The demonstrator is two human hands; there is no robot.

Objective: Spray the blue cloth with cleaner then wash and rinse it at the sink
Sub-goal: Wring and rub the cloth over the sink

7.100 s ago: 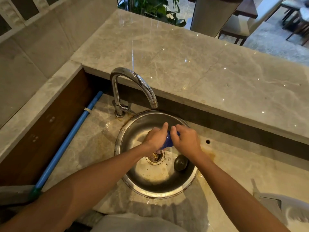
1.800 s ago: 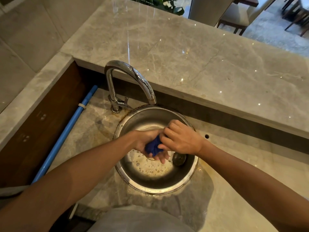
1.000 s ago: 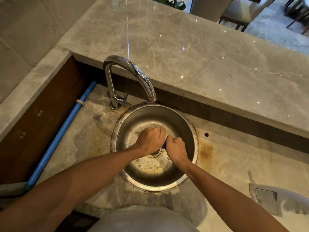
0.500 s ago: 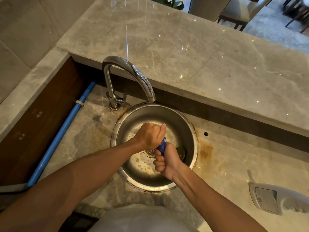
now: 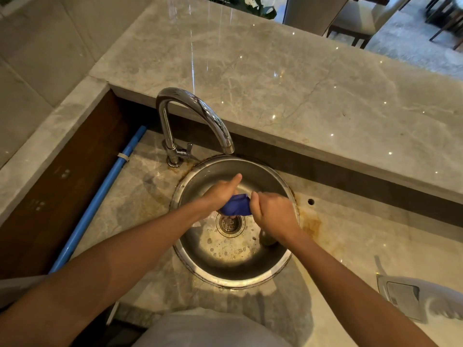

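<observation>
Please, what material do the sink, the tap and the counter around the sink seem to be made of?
The sink: it looks like stainless steel with a dull brushed finish, since it reflects softly and shows rusty stains at the rim. The tap: polished, chrome-like metal with sharp mirror highlights. The counter: grey veined stone, probably marble or an imitation, glossy enough to reflect lights.

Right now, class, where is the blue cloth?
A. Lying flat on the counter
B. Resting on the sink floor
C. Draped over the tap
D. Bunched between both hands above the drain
D: the cloth is bunched between the left hand and right hand, held above the drain.
</observation>
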